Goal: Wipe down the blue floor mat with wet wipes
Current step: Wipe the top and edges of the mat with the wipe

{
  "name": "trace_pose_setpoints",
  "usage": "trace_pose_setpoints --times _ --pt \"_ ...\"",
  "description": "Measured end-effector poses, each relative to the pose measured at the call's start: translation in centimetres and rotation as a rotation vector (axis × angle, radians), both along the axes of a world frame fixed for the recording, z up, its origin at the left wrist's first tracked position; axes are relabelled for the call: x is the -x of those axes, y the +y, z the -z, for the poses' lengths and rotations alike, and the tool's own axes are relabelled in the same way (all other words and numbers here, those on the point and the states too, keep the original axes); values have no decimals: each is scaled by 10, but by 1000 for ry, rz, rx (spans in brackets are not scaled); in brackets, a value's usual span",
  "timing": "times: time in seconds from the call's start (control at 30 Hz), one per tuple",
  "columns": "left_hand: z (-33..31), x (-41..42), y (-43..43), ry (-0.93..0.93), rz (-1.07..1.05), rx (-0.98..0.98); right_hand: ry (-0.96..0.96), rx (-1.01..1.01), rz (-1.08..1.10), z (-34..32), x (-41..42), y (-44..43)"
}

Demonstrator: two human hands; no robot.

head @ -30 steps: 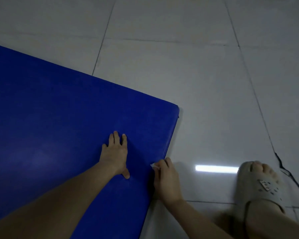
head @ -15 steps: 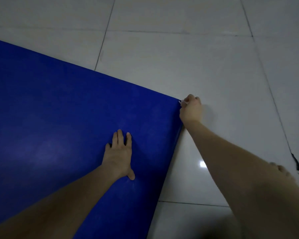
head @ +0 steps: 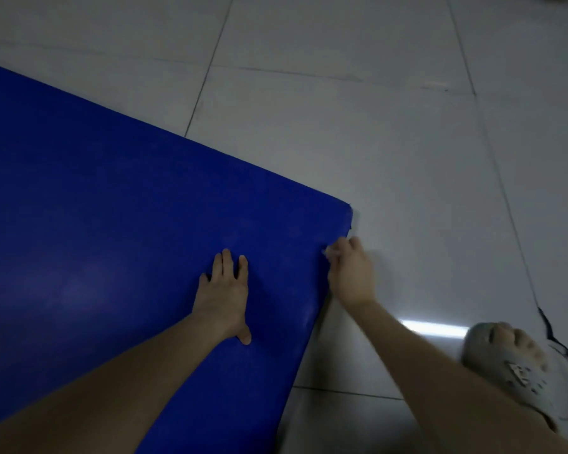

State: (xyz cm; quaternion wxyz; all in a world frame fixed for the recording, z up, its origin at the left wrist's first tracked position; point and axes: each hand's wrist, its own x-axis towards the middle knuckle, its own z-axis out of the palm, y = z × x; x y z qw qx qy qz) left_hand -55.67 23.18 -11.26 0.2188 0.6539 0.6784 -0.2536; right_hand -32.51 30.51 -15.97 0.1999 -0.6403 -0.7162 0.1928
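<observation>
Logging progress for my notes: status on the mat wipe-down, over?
Left hand flat on blue mat. Right hand pinches wet wipe at mat's right edge. Sandalled foot on tiles, clear of mat.

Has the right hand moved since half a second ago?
Yes. Pinching the wet wipe, the right hand slid from the corner of the blue mat back along its edge toward the person.

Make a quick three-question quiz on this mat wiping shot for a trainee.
1. True or false: the left hand lies flat on the mat.
2. The right hand, pinching a wipe, is at the mat's: A left edge, B right edge, C centre?
3. Fill in: the sandal stands on the ____, not the mat.
Key: 1 true; 2 B; 3 floor.
</observation>
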Motion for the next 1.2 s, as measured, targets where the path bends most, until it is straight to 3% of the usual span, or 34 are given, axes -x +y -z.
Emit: trace_pose_setpoints --times 0.17,0.33,0.5,0.6,0.77,0.9,1.2 --pt "4 2 -1 14 17 9 -194 52 103 1 -6 107" --pt "3 2 -1 26 25 11 -158 89 145 -5 6 76" --pt "0 2 -1 -3 -4 -3 -43 27 -201 -1 22 -59" --pt "0 2 -1 -19 -6 -3 -100 -31 -341 2 6 -42" --pt "2 2 -3 -18 0 -6 -191 -17 14 -1 -12 82" --pt "3 2 0 -2 5 6 -264 61 76 -11 -14 116" --pt "0 0 2 22 -17 48 11 73 -136 -3 28 -100"
